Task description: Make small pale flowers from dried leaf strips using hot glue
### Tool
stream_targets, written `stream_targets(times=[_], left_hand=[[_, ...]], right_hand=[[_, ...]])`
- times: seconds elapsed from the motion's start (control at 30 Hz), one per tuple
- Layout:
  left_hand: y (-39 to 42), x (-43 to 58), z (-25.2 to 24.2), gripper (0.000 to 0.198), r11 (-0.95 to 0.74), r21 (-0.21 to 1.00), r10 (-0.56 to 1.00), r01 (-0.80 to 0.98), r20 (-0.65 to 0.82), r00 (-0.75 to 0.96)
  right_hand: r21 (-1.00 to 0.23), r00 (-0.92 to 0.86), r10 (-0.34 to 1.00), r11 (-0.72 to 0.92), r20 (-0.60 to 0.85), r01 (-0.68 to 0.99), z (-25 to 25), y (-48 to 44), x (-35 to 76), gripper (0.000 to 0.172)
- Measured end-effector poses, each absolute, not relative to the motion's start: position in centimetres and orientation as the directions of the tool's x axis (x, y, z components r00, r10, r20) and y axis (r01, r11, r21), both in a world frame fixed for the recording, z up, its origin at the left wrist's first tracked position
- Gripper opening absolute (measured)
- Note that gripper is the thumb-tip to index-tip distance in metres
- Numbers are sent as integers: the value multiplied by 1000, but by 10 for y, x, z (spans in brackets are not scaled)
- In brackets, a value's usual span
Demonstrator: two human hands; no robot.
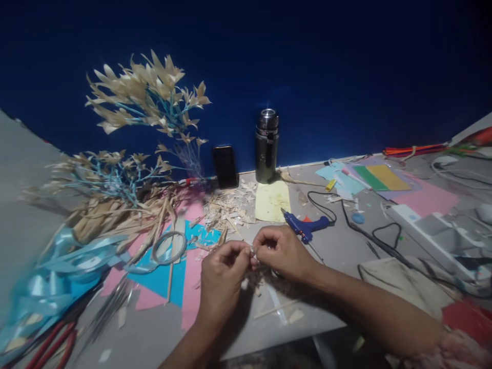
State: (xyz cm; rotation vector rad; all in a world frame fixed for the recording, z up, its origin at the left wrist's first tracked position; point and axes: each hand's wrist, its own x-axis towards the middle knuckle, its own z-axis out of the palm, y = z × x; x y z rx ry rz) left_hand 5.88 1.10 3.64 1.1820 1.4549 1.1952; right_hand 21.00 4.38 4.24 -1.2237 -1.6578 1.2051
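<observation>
My left hand (225,274) and my right hand (282,252) meet over the front middle of the table, fingertips pinched together. Between them is something small and pale, too small to name. Just behind my right hand lies a blue hot glue gun (305,225), its nozzle toward the back left. Beyond my hands, pale shavings (230,210) are scattered across the table. A roll of tape (169,248) rests left of my left hand on blue paper (165,284). Under my hands lie a thin stick (274,310) and more scraps.
Dried-looking pale flowers (142,97) on blue stems stand back left. A phone (225,166) and a dark flask (267,148) stand by the wall. Light-blue ribbon (73,261) and red-handled scissors (57,343) lie left. A white power strip (430,238) and black cable (369,243) are right.
</observation>
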Motion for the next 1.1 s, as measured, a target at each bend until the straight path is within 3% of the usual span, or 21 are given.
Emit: stream_targets(times=[0.67, 0.87, 1.1], left_hand=[[10, 48, 25, 20, 142, 990, 981, 24, -138, -138], [5, 49, 28, 15, -35, 947, 976, 318, 100, -192], [4, 59, 24, 14, -354, 769, 865, 532, 486, -127]], right_hand=[[-957, -319, 948, 94, 1, 276, 47, 43, 211, 14], [-931, -329, 944, 146, 31, 334, 51, 43, 213, 14], [-875, -312, 937, 276, 155, 396, 43, 45, 213, 14]])
